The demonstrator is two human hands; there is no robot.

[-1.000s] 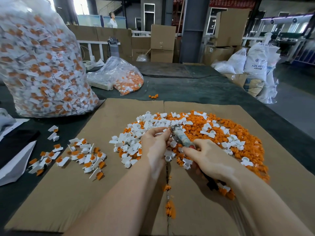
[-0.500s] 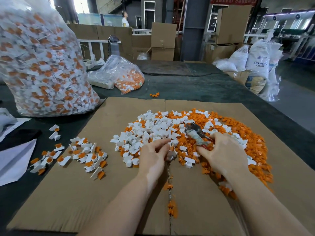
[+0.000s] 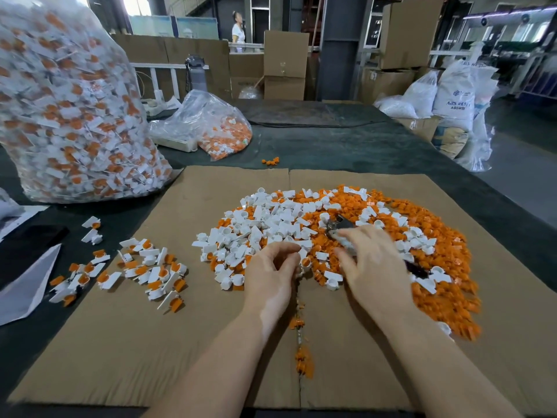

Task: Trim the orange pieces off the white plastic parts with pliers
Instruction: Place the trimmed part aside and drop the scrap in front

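A: Change since half a second ago: right hand (image 3: 375, 267) with pliers (image 3: 339, 229) has slid deeper over the pile; left hand (image 3: 272, 274) barely shifted.

B: Layout, big to small?

A: Cardboard sheet (image 3: 120, 342) on tabletop (image 3: 346, 146); pile of trimmed parts (image 3: 301, 224) mid-sheet; right hand grips pliers; left fingers curled, pinching a white-and-orange part (image 3: 305, 262).

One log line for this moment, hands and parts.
left hand: pinches white part | right hand: holds pliers over mixed pile | untrimmed parts: on cardboard
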